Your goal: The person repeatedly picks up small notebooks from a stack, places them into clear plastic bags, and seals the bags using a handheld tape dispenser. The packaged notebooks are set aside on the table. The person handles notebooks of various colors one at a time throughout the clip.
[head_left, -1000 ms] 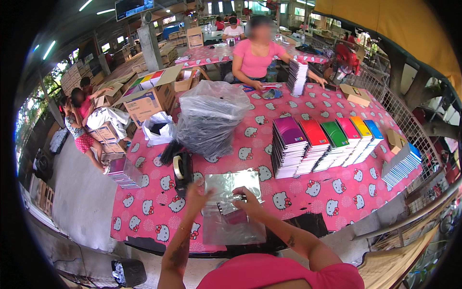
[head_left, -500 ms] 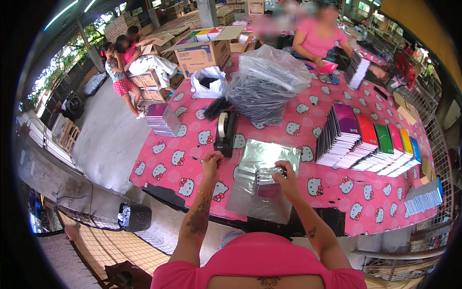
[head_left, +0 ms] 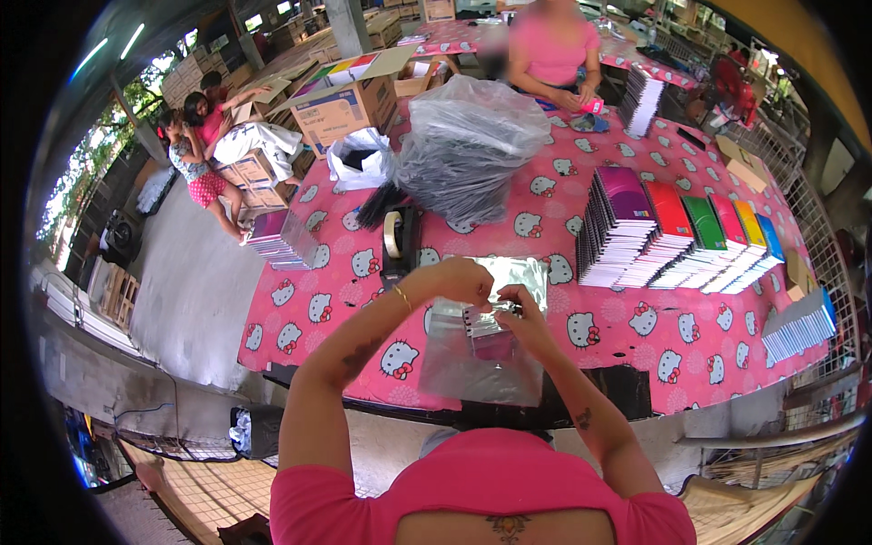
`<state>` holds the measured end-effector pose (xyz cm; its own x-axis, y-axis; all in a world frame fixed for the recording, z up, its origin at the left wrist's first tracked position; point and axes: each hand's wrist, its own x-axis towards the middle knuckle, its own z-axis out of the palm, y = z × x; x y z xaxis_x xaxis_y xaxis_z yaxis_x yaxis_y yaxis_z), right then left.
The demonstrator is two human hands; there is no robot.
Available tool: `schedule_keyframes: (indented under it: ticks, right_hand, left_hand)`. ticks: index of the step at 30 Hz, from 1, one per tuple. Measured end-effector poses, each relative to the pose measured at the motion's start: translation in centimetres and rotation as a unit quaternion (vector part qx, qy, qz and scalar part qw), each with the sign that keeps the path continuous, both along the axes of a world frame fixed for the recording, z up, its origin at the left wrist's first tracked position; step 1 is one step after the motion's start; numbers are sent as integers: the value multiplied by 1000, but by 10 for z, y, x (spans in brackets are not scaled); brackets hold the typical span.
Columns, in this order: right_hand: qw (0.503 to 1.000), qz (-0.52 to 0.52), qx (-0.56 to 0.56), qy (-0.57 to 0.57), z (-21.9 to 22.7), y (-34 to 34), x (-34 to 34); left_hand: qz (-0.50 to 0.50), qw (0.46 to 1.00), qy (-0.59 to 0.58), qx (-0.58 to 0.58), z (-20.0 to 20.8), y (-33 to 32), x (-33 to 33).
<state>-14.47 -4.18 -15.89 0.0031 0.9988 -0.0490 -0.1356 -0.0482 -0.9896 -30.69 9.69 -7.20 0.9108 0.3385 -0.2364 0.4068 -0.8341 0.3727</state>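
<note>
A spiral-bound notebook pack (head_left: 490, 343) in clear plastic lies in front of me on a sheaf of clear plastic bags (head_left: 477, 377). Pinching the folded plastic at its far right edge is my right hand (head_left: 525, 320). My left hand (head_left: 465, 280) is just above the pack's far end with its fingers closed; whatever is in them is hidden. Beyond my left wrist stands a black tape dispenser (head_left: 400, 243) with a roll of tape (head_left: 392, 233).
Stacked spiral notebooks (head_left: 627, 227) in several colours stand to the right. A big plastic bag of black strips (head_left: 468, 159) and an open carton (head_left: 343, 113) sit at the far side. Wrapped notebooks (head_left: 280, 241) lie left. A person in pink (head_left: 556, 54) works across the table.
My left hand has moved from the tape dispenser rightward to the notebook pack. My right hand stays at the pack's plastic. The view has shifted slightly.
</note>
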Motion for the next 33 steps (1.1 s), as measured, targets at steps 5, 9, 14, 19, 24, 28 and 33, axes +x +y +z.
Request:
schedule_keyframes:
  ticks: [5, 9, 14, 19, 24, 28, 33]
  right_hand:
    - [997, 13, 62, -51, -5, 9, -5]
    - [999, -19, 31, 11, -19, -4, 9]
    - [999, 25, 32, 31, -62, -25, 23]
    - [991, 118, 36, 43, -23, -25, -27]
    - [983, 100, 148, -39, -27, -17, -52]
    - [999, -44, -10, 4, -21, -42, -43]
    - [980, -193, -49, 3, -42, -67, -22]
  left_hand:
    - [53, 926, -76, -365, -98, 40, -35]
    - [211, 824, -241, -467, -127, 6, -43]
    - [327, 786, -368, -374, -98, -88, -81]
    - [415, 796, -441, -1, -106, -136, -63]
    - [351, 818, -435, 136, -25, -102, -162]
    - [544, 649, -525, 81, -10, -24, -252]
    - [713, 381, -589, 16, 19, 83, -359]
